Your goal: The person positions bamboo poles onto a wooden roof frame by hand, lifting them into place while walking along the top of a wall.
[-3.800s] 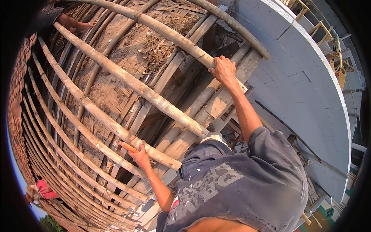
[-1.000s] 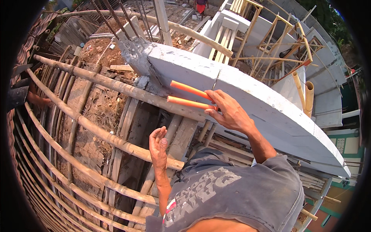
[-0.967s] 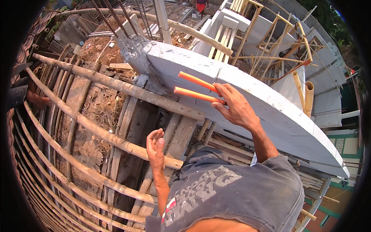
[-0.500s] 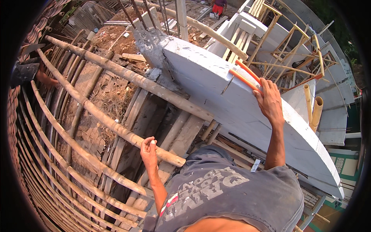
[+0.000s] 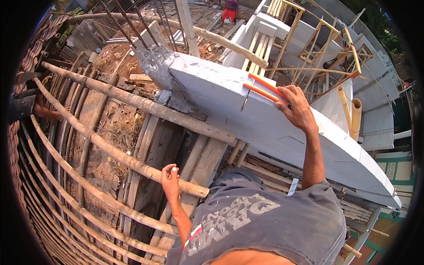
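My right hand is closed over the near ends of two parallel orange tubes. These lie along the top edge of a pale grey-white block wall, and their far ends extend past my fingers. A thin dark slit or rod shows on the wall face just below them. Lower and to the left, my left hand is raised beside the cut end of a bamboo pole. Its fingers curl toward the thumb in a pinch; whatever sits between them, if anything, is too small to make out.
Bamboo rafters span a gap on the left, where another person's arm reaches in. Steel bars rise from a rough concrete column. Bamboo scaffolding stands beyond the wall; a person is far off.
The view has turned slightly, so the wall, tubes and right hand appear farther left. Both hands keep nearly the same grip and place relative to the wall and pole.
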The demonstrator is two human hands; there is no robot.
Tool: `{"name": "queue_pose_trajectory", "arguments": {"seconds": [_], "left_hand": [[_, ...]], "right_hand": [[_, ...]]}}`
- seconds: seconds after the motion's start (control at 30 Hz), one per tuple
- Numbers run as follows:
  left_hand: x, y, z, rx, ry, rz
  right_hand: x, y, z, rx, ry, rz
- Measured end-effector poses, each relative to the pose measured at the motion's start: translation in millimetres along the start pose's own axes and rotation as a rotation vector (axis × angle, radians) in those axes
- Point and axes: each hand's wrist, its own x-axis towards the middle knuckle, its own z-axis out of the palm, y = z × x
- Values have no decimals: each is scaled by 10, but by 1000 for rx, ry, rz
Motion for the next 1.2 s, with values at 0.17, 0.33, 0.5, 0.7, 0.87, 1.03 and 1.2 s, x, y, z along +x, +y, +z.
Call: {"name": "queue_pose_trajectory", "arguments": {"seconds": [0.17,0.33,0.5,0.7,0.87,1.03,1.2], "left_hand": [[33,16,-73,3,-14,-3],[86,-2,-188,0,10,23],[162,35,-230,-8,45,59],[220,92,-377,17,233,77],[215,93,-642,593,605,296],[450,-167,-771,759,736,98],[779,-597,-1104,482,722,-94]], "right_hand": [[38,-37,18,38,-13,7],[13,-90,14,70,1,55],[101,-94,-11,89,-68,16],[113,-68,-28,42,-50,-27],[115,-26,-30,72,-58,-39],[36,19,12,88,-27,34],[85,57,-23,116,2,91]]}}
